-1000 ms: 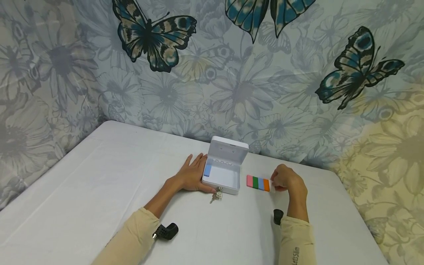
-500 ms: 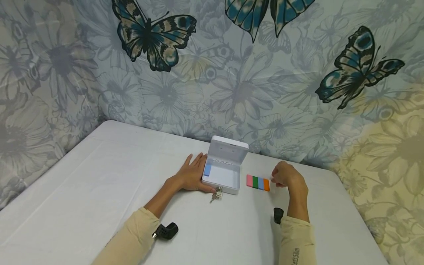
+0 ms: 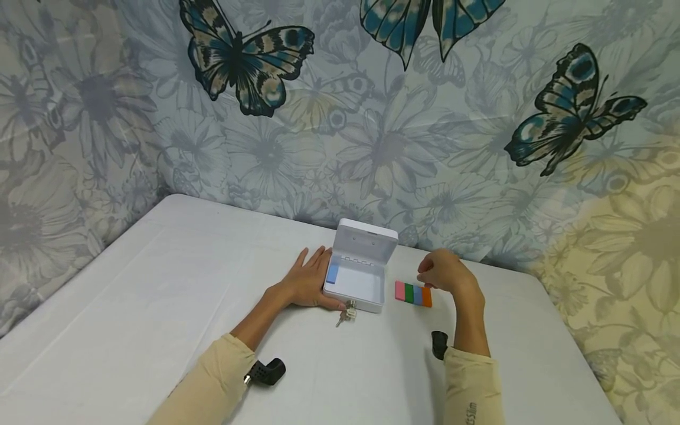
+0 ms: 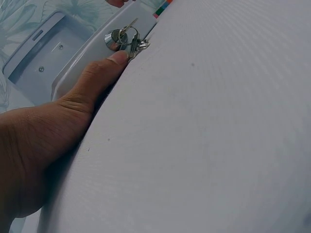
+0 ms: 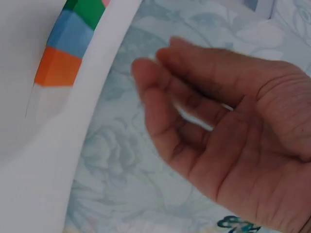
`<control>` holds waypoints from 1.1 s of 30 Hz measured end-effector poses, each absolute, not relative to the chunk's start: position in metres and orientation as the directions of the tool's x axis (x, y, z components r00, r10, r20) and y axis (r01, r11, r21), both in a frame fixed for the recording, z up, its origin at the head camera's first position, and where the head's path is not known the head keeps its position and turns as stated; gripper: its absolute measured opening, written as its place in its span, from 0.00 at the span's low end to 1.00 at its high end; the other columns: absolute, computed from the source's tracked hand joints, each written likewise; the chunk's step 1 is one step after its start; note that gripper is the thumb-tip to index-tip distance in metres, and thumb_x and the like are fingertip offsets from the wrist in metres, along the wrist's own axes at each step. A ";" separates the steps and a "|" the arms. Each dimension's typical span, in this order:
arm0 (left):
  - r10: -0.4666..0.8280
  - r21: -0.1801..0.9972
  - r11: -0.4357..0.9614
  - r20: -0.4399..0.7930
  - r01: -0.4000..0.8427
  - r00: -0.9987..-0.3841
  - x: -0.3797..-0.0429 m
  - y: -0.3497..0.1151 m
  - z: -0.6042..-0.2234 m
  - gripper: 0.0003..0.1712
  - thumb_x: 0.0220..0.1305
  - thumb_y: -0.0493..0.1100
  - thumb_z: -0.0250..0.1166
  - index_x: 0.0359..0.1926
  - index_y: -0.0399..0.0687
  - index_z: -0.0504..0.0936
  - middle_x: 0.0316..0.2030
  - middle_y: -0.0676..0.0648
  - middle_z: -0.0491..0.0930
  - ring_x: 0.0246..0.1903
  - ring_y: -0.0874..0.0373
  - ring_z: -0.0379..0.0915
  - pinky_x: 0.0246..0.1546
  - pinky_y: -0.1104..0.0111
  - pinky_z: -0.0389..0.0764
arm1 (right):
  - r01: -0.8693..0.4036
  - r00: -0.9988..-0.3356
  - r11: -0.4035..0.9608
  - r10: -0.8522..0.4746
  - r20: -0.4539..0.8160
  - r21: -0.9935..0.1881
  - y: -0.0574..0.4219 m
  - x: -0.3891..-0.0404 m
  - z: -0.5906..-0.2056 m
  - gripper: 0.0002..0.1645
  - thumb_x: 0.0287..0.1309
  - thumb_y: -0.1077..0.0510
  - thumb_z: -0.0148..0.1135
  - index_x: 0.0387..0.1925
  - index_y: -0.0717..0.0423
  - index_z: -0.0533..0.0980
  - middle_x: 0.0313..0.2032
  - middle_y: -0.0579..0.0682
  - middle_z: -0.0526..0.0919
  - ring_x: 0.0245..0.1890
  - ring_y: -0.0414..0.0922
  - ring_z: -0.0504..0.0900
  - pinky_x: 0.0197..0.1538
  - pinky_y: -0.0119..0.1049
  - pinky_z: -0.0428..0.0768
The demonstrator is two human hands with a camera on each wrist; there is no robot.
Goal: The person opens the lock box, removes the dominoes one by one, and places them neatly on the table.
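My left hand (image 3: 308, 280) rests beside a white metal cash box (image 3: 363, 302), fingers straight along its left side. Its thumb lies across the box front by the lock, seen closely in the left wrist view. The lid (image 3: 366, 241) stands raised, and a blue rectangular piece (image 3: 332, 273) is inside at the left. Keys (image 3: 342, 317) hang from the front lock. My right hand (image 3: 446, 271) hovers just beyond a row of pink, green, blue and orange strips (image 3: 409, 293). In the right wrist view its fingers bend loosely, holding nothing, apart from the strips.
A white cloth covers the table (image 3: 175, 283). Behind it hangs a floral and butterfly backdrop (image 3: 340, 136), close behind the box lid. Black wrist cameras (image 3: 268, 372) project from both sleeves above the table.
My right hand has lifted from the right end of the coloured strips and moved up and left, over their far side. The left hand and the box have stayed put.
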State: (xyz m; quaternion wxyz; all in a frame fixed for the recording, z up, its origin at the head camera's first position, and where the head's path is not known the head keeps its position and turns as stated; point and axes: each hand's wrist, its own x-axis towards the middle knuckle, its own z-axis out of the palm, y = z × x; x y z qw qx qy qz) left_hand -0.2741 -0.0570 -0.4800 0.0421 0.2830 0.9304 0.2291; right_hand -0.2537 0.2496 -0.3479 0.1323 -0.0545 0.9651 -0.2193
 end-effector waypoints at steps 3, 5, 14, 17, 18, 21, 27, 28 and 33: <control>0.549 0.454 0.732 0.050 0.508 -0.835 -0.274 -0.056 -0.482 0.77 0.54 0.72 0.73 0.83 0.35 0.37 0.84 0.35 0.44 0.85 0.41 0.32 0.83 0.40 0.31 | -0.089 -0.953 0.870 -0.216 -0.213 -0.485 0.244 -0.254 -0.352 0.12 0.66 0.64 0.64 0.45 0.72 0.82 0.37 0.64 0.89 0.36 0.53 0.87 0.41 0.42 0.85; 0.549 0.453 0.733 0.048 0.508 -0.834 -0.274 -0.057 -0.482 0.78 0.54 0.72 0.73 0.83 0.36 0.37 0.84 0.35 0.43 0.85 0.41 0.32 0.82 0.40 0.30 | -0.111 -0.948 0.852 -0.245 -0.202 -0.512 0.238 -0.255 -0.353 0.12 0.66 0.64 0.65 0.44 0.72 0.82 0.37 0.65 0.89 0.36 0.54 0.88 0.42 0.43 0.86; 0.546 0.453 0.729 0.066 0.513 -0.835 -0.277 -0.057 -0.485 0.79 0.53 0.74 0.73 0.83 0.36 0.37 0.84 0.36 0.44 0.85 0.41 0.32 0.82 0.39 0.31 | -0.231 -0.922 0.799 -0.362 -0.136 -0.555 0.213 -0.260 -0.358 0.10 0.66 0.65 0.65 0.41 0.71 0.84 0.34 0.62 0.89 0.33 0.54 0.88 0.39 0.36 0.85; 0.546 0.449 0.734 0.058 0.510 -0.836 -0.276 -0.057 -0.483 0.79 0.54 0.74 0.73 0.83 0.35 0.36 0.84 0.36 0.43 0.85 0.41 0.32 0.83 0.40 0.30 | -0.265 -0.910 0.776 -0.397 -0.117 -0.572 0.203 -0.262 -0.361 0.10 0.66 0.65 0.65 0.40 0.72 0.85 0.31 0.60 0.89 0.32 0.55 0.88 0.36 0.34 0.82; 0.546 0.446 0.736 0.054 0.509 -0.836 -0.276 -0.057 -0.482 0.78 0.54 0.73 0.73 0.83 0.35 0.36 0.84 0.36 0.43 0.85 0.41 0.31 0.83 0.40 0.30 | -0.271 -0.909 0.773 -0.402 -0.112 -0.574 0.199 -0.263 -0.362 0.09 0.66 0.65 0.65 0.39 0.71 0.85 0.30 0.60 0.89 0.32 0.55 0.88 0.35 0.34 0.81; 0.546 0.447 0.738 0.046 0.506 -0.837 -0.274 -0.057 -0.478 0.77 0.55 0.72 0.73 0.83 0.33 0.37 0.84 0.35 0.43 0.85 0.40 0.32 0.83 0.39 0.31 | -0.282 -0.909 0.763 -0.406 -0.093 -0.581 0.191 -0.264 -0.366 0.09 0.66 0.66 0.65 0.38 0.72 0.85 0.30 0.59 0.89 0.32 0.56 0.88 0.35 0.34 0.81; 0.537 0.449 0.743 0.043 0.496 -0.843 -0.274 -0.056 -0.481 0.77 0.55 0.73 0.72 0.83 0.35 0.37 0.84 0.36 0.43 0.86 0.42 0.32 0.83 0.41 0.30 | -0.291 -0.910 0.742 -0.410 -0.066 -0.604 0.171 -0.264 -0.372 0.10 0.67 0.66 0.63 0.38 0.73 0.85 0.33 0.63 0.90 0.31 0.51 0.91 0.38 0.37 0.86; 0.535 0.444 0.747 0.043 0.496 -0.844 -0.275 -0.056 -0.482 0.78 0.55 0.74 0.72 0.83 0.35 0.37 0.84 0.37 0.43 0.86 0.42 0.32 0.83 0.41 0.30 | -0.298 -0.909 0.743 -0.413 -0.060 -0.599 0.167 -0.264 -0.373 0.10 0.67 0.66 0.63 0.37 0.72 0.85 0.33 0.62 0.91 0.31 0.49 0.90 0.37 0.36 0.86; 0.537 0.435 0.744 0.062 0.507 -0.841 -0.278 -0.056 -0.487 0.78 0.54 0.75 0.71 0.83 0.34 0.37 0.84 0.37 0.44 0.85 0.41 0.33 0.83 0.40 0.32 | -0.319 -0.915 0.768 -0.402 -0.029 -0.555 0.148 -0.264 -0.382 0.09 0.67 0.65 0.65 0.36 0.69 0.87 0.28 0.58 0.90 0.26 0.42 0.84 0.33 0.31 0.77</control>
